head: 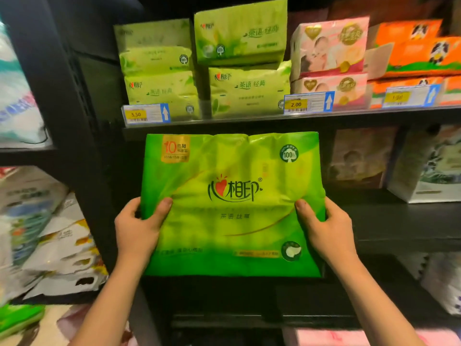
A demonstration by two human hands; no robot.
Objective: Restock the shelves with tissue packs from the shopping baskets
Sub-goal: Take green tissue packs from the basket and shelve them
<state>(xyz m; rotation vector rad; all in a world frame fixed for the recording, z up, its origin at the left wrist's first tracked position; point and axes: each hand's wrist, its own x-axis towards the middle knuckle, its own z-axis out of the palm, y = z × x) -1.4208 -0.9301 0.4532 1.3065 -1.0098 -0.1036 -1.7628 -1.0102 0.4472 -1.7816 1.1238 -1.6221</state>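
Note:
A large green tissue multipack (232, 203) stands upright in front of the dark middle shelf (399, 221), its printed face toward me. My left hand (139, 226) grips its left edge, thumb on the front. My right hand (324, 226) grips its right edge the same way. On the shelf above lie stacked light green tissue packs (244, 71), with pink packs (329, 58) and orange packs (414, 56) to their right.
Price tags (147, 113) hang on the upper shelf's front rail. White and grey packs (424, 168) stand on the middle shelf at right. A neighbouring rack at left holds white packs (57, 248). A green pack (20, 318) shows at bottom left, pink packs (331, 337) at the bottom.

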